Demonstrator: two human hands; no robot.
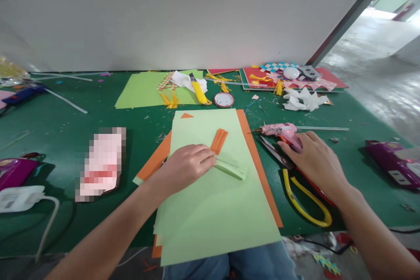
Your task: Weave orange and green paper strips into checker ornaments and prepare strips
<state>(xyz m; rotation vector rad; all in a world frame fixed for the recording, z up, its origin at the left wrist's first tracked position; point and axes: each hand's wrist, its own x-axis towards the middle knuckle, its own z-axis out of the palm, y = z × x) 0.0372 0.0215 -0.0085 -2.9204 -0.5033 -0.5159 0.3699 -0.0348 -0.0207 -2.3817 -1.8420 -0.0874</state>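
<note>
My left hand lies on a light green paper sheet, fingers curled and pinching the ends of several green paper strips. Orange strips lie just above it on the sheet. An orange sheet shows beneath the green one. My right hand rests to the right, fingers wrapped on the handle of a pink glue gun. Yellow-handled scissors lie under and beside that hand.
A green mat covers the table. A blurred pink object lies at left, a purple glue gun at right. Farther back lie a green sheet, a yellow utility knife, a round lid and paper scraps.
</note>
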